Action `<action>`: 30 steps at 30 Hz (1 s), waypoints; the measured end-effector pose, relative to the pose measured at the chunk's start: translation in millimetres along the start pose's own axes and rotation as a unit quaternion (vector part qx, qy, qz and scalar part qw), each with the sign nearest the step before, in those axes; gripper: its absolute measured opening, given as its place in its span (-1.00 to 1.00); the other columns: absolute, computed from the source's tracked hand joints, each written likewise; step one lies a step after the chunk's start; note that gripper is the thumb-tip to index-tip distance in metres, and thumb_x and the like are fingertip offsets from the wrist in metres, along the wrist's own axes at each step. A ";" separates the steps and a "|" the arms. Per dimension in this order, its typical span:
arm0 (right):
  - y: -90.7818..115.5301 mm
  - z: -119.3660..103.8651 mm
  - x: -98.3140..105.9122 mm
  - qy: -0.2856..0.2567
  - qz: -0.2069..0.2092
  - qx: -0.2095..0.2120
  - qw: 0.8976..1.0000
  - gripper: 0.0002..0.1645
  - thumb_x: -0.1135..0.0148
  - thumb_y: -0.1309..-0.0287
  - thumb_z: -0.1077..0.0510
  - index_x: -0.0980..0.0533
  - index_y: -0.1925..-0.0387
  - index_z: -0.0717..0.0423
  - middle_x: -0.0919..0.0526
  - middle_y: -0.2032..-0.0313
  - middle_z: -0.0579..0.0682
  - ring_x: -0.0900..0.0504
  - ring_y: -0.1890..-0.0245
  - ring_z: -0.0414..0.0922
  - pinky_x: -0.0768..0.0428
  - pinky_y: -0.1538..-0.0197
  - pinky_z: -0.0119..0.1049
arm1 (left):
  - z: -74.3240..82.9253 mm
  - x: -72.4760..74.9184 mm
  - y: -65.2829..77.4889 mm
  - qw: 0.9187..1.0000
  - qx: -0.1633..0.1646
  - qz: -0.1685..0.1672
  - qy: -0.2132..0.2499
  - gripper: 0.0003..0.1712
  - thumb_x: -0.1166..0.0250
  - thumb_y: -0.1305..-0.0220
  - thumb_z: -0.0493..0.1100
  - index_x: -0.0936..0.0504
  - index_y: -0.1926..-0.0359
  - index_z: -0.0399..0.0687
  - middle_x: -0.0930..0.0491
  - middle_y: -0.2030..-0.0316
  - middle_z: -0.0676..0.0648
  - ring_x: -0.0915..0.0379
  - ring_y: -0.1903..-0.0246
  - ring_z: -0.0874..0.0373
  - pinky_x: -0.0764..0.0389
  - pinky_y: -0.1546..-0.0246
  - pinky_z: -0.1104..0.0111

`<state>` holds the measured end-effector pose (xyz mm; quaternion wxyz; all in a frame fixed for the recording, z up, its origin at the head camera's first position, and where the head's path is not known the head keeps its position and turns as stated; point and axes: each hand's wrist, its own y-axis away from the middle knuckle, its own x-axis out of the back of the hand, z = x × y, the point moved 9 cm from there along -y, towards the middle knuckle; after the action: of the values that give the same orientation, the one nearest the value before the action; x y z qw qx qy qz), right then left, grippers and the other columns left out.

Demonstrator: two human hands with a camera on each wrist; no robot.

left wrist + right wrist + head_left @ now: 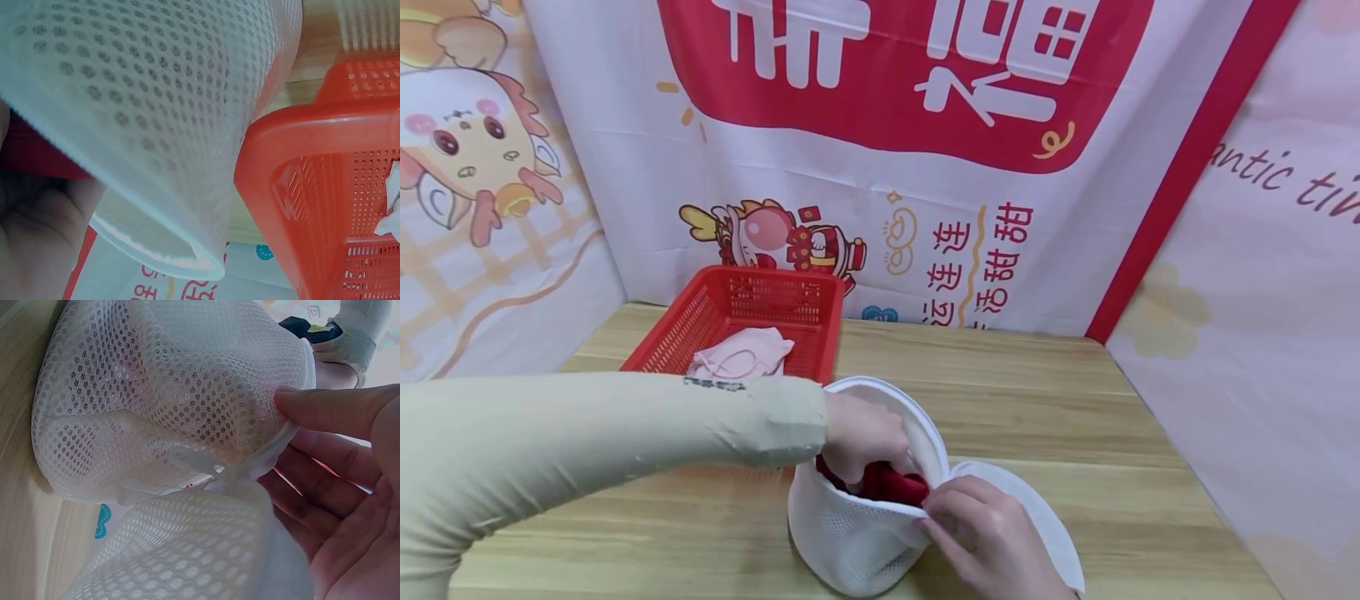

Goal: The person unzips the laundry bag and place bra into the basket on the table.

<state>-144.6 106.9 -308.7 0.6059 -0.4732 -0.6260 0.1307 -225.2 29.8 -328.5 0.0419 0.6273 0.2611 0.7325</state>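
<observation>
A white mesh laundry bag (857, 533) stands on the table with its mouth open. My left hand (867, 435) reaches inside over the rim and grips a dark red cloth (895, 486); its fingertips are hidden. In the left wrist view, the red cloth (37, 150) lies against the palm behind the mesh. My right hand (996, 533) pinches the bag's near right rim. Its thumb (325, 411) presses the mesh from outside, with the other fingers behind the edge. The bag's round white lid (1037, 508) lies folded back at the right, partly behind the right hand.
A red plastic basket (831, 333) stands at the back left, close to the bag, and holds a pale pink cloth item (745, 354). Printed cloth walls (880, 192) enclose the wooden table (1120, 433) at the back and both sides. My left sleeve crosses before the basket.
</observation>
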 end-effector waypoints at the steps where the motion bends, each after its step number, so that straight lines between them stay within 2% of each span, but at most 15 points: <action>1: -0.3 -0.4 0.2 0.000 0.002 0.003 1.000 -0.77 -0.21 -0.33 -0.01 -0.65 0.27 0.05 -0.65 0.31 -0.11 -0.59 0.33 -0.25 -0.54 0.31 -0.52 | -0.3 0.5 0.3 1.000 0.000 0.000 0.001 -0.48 -0.53 0.00 -0.25 -0.71 -0.03 0.25 -0.59 0.35 0.26 -0.42 0.34 0.35 -0.48 0.27 0.53; 5: -0.7 0.8 0.6 0.000 -0.004 -0.013 1.000 -0.77 -0.21 -0.33 -0.02 -0.65 0.27 0.03 -0.64 0.30 -0.15 -0.58 0.33 -0.29 -0.55 0.29 -0.53 | -0.5 2.3 2.0 1.000 0.001 0.002 0.002 -0.47 -0.53 -0.02 -0.24 -0.70 -0.04 0.27 -0.60 0.33 0.26 -0.42 0.32 0.36 -0.48 0.25 0.53; 9: -0.8 1.8 0.1 -0.002 -0.013 -0.028 1.000 -0.78 -0.21 -0.33 -0.02 -0.65 0.28 0.01 -0.64 0.30 -0.19 -0.57 0.32 -0.32 -0.55 0.27 -0.53 | -3.2 3.0 4.5 1.000 0.012 -0.001 0.024 -0.44 -0.53 -0.02 -0.25 -0.69 -0.07 0.29 -0.60 0.30 0.27 -0.43 0.29 0.36 -0.49 0.22 0.50; 14: -0.7 1.3 0.4 -0.002 -0.011 -0.026 1.000 -0.79 -0.22 -0.33 -0.02 -0.65 0.29 0.01 -0.63 0.31 -0.20 -0.56 0.32 -0.33 -0.54 0.27 -0.53 | -5.6 3.7 6.9 0.999 0.014 0.000 0.035 -0.42 -0.54 -0.02 -0.24 -0.68 -0.09 0.29 -0.62 0.27 0.27 -0.44 0.27 0.36 -0.51 0.20 0.48; 21: -0.4 0.7 0.9 -0.001 -0.009 -0.021 1.000 -0.84 -0.24 -0.31 0.02 -0.63 0.31 0.00 -0.61 0.34 -0.20 -0.54 0.36 -0.32 -0.53 0.29 -0.54 | -11.4 5.5 8.5 0.998 0.034 0.021 0.042 -0.56 -0.56 0.00 -0.23 -0.75 0.06 0.26 -0.62 0.35 0.27 -0.45 0.32 0.37 -0.51 0.20 0.48; 26: 0.4 2.3 0.2 0.000 -0.012 -0.029 1.000 -0.78 -0.20 -0.33 -0.04 -0.64 0.32 -0.02 -0.61 0.34 -0.22 -0.53 0.37 -0.33 -0.52 0.29 -0.55 | -17.0 6.9 10.2 0.996 0.052 0.032 0.057 -0.57 -0.56 0.02 -0.24 -0.76 0.10 0.27 -0.61 0.37 0.28 -0.45 0.32 0.36 -0.52 0.19 0.46; 30: 1.2 3.6 -0.8 -0.004 -0.017 -0.034 0.999 -0.89 -0.31 -0.26 0.03 -0.64 0.30 -0.03 -0.61 0.34 -0.22 -0.53 0.37 -0.32 -0.51 0.30 -0.56 | -20.3 10.2 13.2 0.995 0.066 0.045 0.062 -0.59 -0.58 0.04 -0.23 -0.76 0.13 0.25 -0.60 0.39 0.28 -0.46 0.33 0.35 -0.53 0.20 0.45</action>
<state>-147.4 108.4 -310.9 0.5886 -0.4828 -0.6405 0.1012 -242.9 15.7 -315.1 -0.0490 0.5932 0.2821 0.7524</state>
